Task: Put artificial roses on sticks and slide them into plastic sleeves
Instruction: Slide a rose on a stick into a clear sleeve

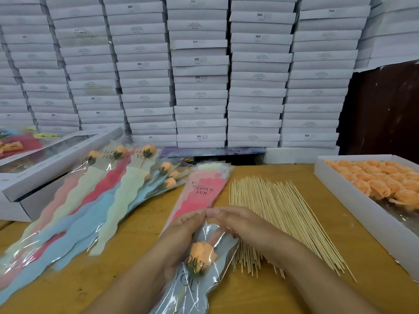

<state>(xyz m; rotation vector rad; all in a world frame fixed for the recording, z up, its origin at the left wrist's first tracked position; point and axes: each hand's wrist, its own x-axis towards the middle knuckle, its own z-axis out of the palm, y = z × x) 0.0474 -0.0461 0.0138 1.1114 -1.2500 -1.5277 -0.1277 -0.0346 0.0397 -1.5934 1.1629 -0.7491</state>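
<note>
An orange rose (201, 257) on a stick lies inside a clear plastic sleeve (197, 288) printed "LOVE YOU", low in the middle of the view. My left hand (183, 232) holds the sleeve from the left, fingers curled at its open top. My right hand (240, 225) pinches the top edge from the right, fingertips meeting the left hand's. A stack of empty sleeves (204, 191) lies just beyond the hands. Bare wooden sticks (278, 214) are spread to the right. A white box of orange rose heads (381, 180) stands at the far right.
Finished sleeved roses (108, 196) fan out over the left of the wooden table (260, 295). White window boxes (45, 164) sit at the far left. A wall of stacked white cartons (199, 75) closes off the back.
</note>
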